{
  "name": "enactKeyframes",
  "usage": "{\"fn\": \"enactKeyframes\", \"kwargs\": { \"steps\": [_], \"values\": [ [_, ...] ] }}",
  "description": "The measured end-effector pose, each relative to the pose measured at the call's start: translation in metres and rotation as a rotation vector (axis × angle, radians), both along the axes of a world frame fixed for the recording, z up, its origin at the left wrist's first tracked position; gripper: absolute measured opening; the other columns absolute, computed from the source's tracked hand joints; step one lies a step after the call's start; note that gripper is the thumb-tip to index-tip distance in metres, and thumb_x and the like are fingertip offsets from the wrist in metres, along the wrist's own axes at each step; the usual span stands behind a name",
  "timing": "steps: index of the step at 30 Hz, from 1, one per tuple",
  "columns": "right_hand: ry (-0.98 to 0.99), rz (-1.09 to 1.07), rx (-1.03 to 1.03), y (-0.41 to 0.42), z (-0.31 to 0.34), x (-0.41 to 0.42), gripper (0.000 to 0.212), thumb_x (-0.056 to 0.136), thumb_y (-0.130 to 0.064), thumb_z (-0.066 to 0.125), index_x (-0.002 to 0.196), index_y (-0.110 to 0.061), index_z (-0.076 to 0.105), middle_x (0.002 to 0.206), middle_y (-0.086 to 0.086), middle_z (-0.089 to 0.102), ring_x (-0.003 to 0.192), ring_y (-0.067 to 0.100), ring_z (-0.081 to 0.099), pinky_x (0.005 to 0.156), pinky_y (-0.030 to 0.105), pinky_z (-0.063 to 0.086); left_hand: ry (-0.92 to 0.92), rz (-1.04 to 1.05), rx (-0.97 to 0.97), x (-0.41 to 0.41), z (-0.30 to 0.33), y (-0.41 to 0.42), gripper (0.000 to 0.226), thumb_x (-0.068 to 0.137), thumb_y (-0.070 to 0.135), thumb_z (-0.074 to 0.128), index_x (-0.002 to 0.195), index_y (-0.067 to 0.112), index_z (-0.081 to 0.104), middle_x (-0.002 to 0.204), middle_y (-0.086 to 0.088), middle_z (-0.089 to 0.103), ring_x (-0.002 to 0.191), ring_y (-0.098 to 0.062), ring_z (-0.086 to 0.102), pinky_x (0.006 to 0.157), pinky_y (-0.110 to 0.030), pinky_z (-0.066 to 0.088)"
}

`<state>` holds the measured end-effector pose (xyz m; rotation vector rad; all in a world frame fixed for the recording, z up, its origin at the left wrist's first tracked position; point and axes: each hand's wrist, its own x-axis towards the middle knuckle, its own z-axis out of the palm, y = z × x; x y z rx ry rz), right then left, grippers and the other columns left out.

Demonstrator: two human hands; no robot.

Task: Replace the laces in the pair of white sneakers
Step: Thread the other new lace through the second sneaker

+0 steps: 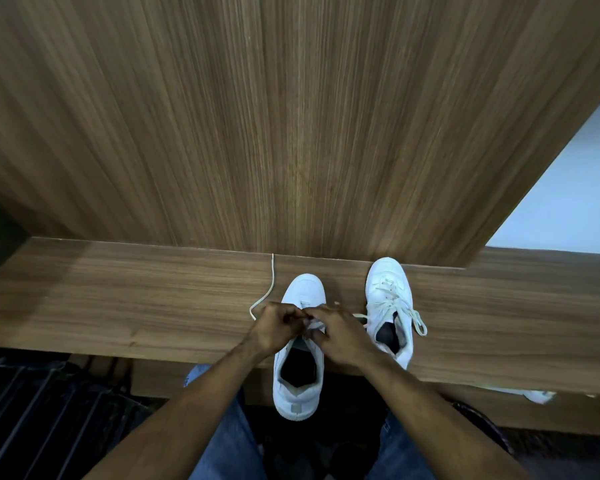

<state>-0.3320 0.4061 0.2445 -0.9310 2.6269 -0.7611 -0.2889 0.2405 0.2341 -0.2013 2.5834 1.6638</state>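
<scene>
Two white sneakers on a wooden desk (118,299), long axes running away from the body, toes toward the wood-grain panel (291,116) at the back. Near sneaker (300,375) centred ahead, toe pointing straight at the panel, heel hanging off the front edge of the desk above the lap, opening dark and facing up. Second sneaker (390,296) just to the right, fully on the desk, toe almost touching the panel, heel angled slightly rightward; laced, with loose cream ends trailing off its right side.

Left hand (276,325) over the near sneaker's eyelet area, fingers curled and pinching the lace (272,282) where both hands meet. Right hand (336,336) beside it, touching the left, fingers bent down onto the tongue and pinching the same lace at the eyelets. Exact eyelet hidden under the fingers.

From the left hand, free length of lace looping out to the left, then running straight across the desk toward the panel, tip touching or almost touching the panel's base.

Blue jeans (229,441) below the desk edge. Pale surface (568,188) at right beyond the panel. Dark slatted object (39,403) at lower left, unclear what.
</scene>
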Motion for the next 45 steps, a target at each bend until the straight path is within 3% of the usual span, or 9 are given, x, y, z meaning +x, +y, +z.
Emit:
{"fn": "enactKeyframes", "kwargs": {
  "steps": [3,5,7,10,14,19,26,40,45],
  "values": [
    [-0.039,-0.124,-0.065,-0.005,0.000,0.006,0.031,0.084,-0.024,0.046,0.103,-0.026,0.071,0.102,-0.002,0.072,0.097,0.024,0.065,0.079,0.036,0.051,0.013,0.076,-0.057,0.001,-0.010,-0.003,0.012,0.082,0.007,0.072,0.077,0.017,0.072,0.063,0.014,0.066,0.060,0.002,0.057,0.066,-0.023,0.050],
    [-0.063,-0.195,-0.048,-0.005,-0.004,0.004,0.030,0.087,-0.017,0.050,0.106,-0.025,0.072,0.108,-0.002,0.072,0.104,0.022,0.064,0.084,0.033,0.051,-0.008,0.125,-0.092,0.006,-0.019,-0.009,0.021,0.077,0.015,0.078,0.073,0.032,0.066,0.070,0.009,0.068,0.065,-0.006,0.059,0.069,-0.028,0.050],
    [-0.117,-0.263,-0.057,-0.002,-0.006,0.004,0.035,0.090,-0.012,0.050,0.113,-0.026,0.071,0.115,-0.004,0.071,0.109,0.018,0.063,0.090,0.029,0.049,-0.069,0.089,-0.192,0.013,-0.021,-0.010,0.020,0.075,0.023,0.080,0.077,0.033,0.062,0.074,0.009,0.067,0.068,-0.006,0.059,0.068,-0.026,0.048],
    [-0.200,-0.289,-0.070,0.002,-0.009,0.004,0.035,0.091,-0.013,0.049,0.114,-0.026,0.071,0.104,-0.008,0.072,0.095,0.014,0.065,0.084,0.024,0.048,-0.117,0.104,-0.276,0.021,-0.021,-0.009,0.009,0.078,0.032,0.075,0.082,0.031,0.067,0.071,0.015,0.065,0.065,-0.002,0.057,0.064,-0.023,0.043],
    [-0.195,-0.242,-0.029,0.005,-0.011,0.007,0.021,0.088,-0.034,0.058,0.102,-0.031,0.074,0.101,-0.012,0.074,0.096,0.009,0.067,0.083,0.031,0.053,-0.184,0.221,0.005,0.025,-0.025,-0.008,0.020,0.082,0.026,0.075,0.062,0.028,0.070,0.056,0.008,0.063,0.051,-0.008,0.055,0.055,-0.025,0.045],
    [-0.096,-0.242,0.023,-0.004,-0.006,0.009,0.017,0.085,-0.038,0.060,0.094,-0.032,0.073,0.094,-0.009,0.074,0.091,0.014,0.067,0.074,0.030,0.052,-0.341,0.385,0.380,0.026,-0.014,-0.005,0.011,0.085,0.009,0.071,0.076,0.005,0.067,0.061,-0.008,0.057,0.040,-0.009,0.048,0.038,-0.016,0.037],
    [0.062,-0.161,0.174,-0.019,-0.004,0.012,0.023,0.082,-0.035,0.053,0.096,-0.025,0.068,0.099,-0.002,0.071,0.094,0.026,0.065,0.075,0.033,0.049,-0.406,0.404,0.436,0.026,-0.012,-0.006,0.014,0.089,0.005,0.062,0.077,0.010,0.068,0.065,-0.008,0.059,0.041,-0.010,0.051,0.044,-0.020,0.040],
    [0.117,-0.117,0.205,-0.029,-0.007,0.021,0.025,0.093,-0.036,0.049,0.106,-0.024,0.067,0.108,0.001,0.069,0.098,0.028,0.065,0.079,0.035,0.052,-0.411,0.398,0.427,0.026,-0.013,-0.006,0.007,0.090,0.011,0.064,0.084,0.008,0.068,0.064,-0.006,0.061,0.043,-0.009,0.053,0.053,-0.023,0.044],
    [0.017,-0.271,0.119,-0.035,-0.009,0.028,0.022,0.092,-0.033,0.048,0.100,-0.022,0.066,0.104,0.001,0.070,0.097,0.028,0.065,0.078,0.033,0.049,-0.402,0.398,0.416,0.026,-0.014,-0.007,0.008,0.089,0.015,0.066,0.085,0.008,0.068,0.067,-0.007,0.063,0.045,-0.010,0.056,0.055,-0.025,0.047]
  ]
}}
